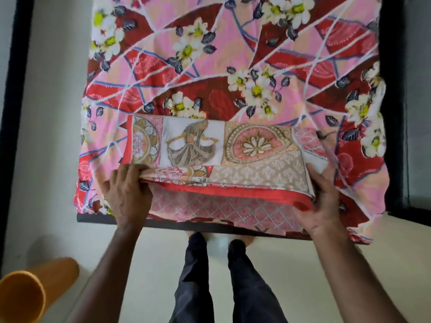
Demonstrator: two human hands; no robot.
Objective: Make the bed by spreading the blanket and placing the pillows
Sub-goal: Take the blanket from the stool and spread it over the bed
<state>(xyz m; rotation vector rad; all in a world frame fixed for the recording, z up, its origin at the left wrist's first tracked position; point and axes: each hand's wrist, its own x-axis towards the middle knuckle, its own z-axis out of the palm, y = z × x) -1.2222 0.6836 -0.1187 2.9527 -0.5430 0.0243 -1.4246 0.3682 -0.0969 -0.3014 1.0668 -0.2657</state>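
Observation:
A folded blanket (224,157), patterned in pink, beige and red with a dancer figure, lies at the near end of the bed (233,66). The bed is covered by a pink and red floral sheet. My left hand (127,194) grips the blanket's left near corner, fingers curled over the top layers. My right hand (320,203) holds the right near corner, thumb on top and fingers under the red-edged fold. No pillow is in view.
The bed's dark base edge (98,219) runs just below my hands. My legs in dark trousers (221,276) stand on the pale floor at the foot of the bed. An orange tube-shaped object (30,292) lies on the floor at lower left. Dark frames line both sides.

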